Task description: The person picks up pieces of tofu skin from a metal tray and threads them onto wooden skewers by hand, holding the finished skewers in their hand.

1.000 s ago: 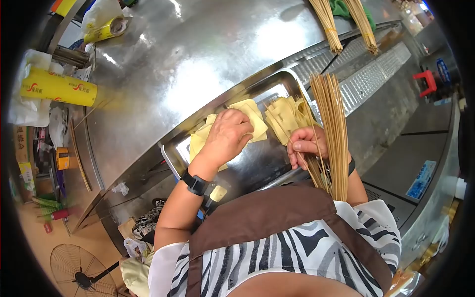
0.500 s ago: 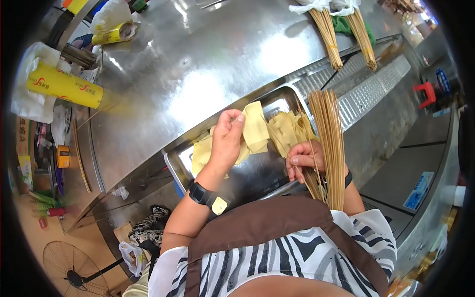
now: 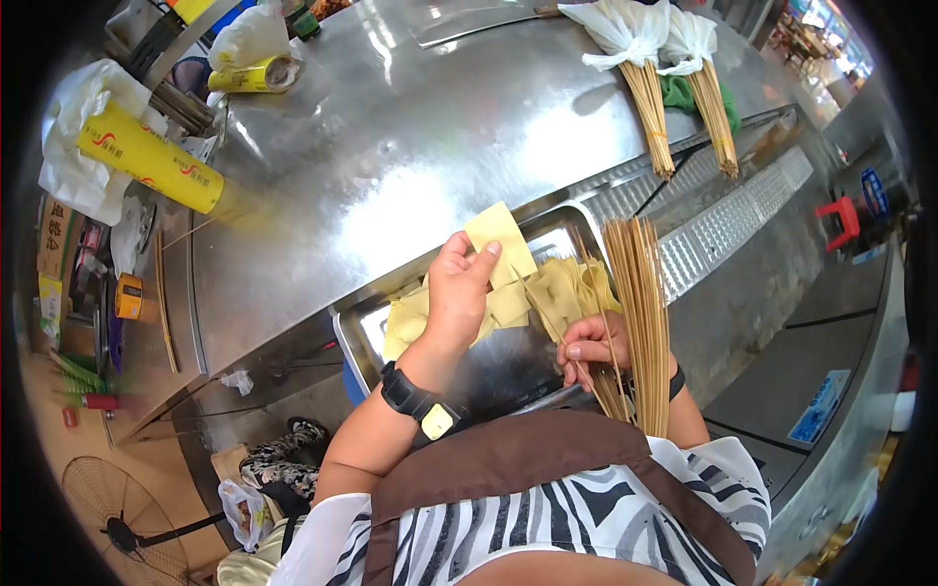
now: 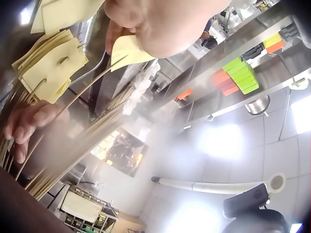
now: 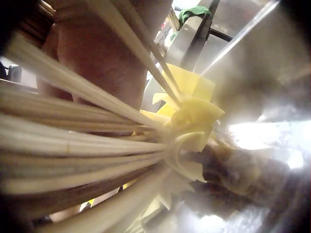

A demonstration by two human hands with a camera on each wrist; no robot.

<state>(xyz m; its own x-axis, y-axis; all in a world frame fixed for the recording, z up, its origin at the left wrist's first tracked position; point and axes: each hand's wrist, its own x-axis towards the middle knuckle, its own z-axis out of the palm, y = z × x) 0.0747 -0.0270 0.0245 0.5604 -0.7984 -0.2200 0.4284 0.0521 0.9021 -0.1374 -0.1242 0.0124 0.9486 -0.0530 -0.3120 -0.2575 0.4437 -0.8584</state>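
In the head view my left hand point(image 3: 457, 293) pinches a thin, pale yellow square bean curd sheet point(image 3: 503, 239) by its edge, thumb on top. My right hand point(image 3: 591, 342) pinches a thin bamboo skewer, whose tip meets the held sheet point(image 4: 127, 54) in the left wrist view. A thick bundle of bamboo skewers point(image 3: 640, 313) stands along the right forearm. Below both hands is a steel tray point(image 3: 518, 356). Loose sheets point(image 3: 405, 322) lie in its left part; folded sheets threaded on skewers point(image 3: 557, 298) lie to the right.
The tray sits by the edge of a steel table point(image 3: 322, 176). Yellow printed rolls point(image 3: 151, 161) stand at the left. Two more skewer bundles point(image 3: 645, 112), wrapped in white plastic, lie at the far right near a green cloth point(image 3: 676, 93). A fan point(image 3: 122, 532) stands on the floor.
My left hand has lifted a sheet from the pile in the tray, turned it up and brought it to the skewer's tip. The right hand keeps its hold on the skewer.
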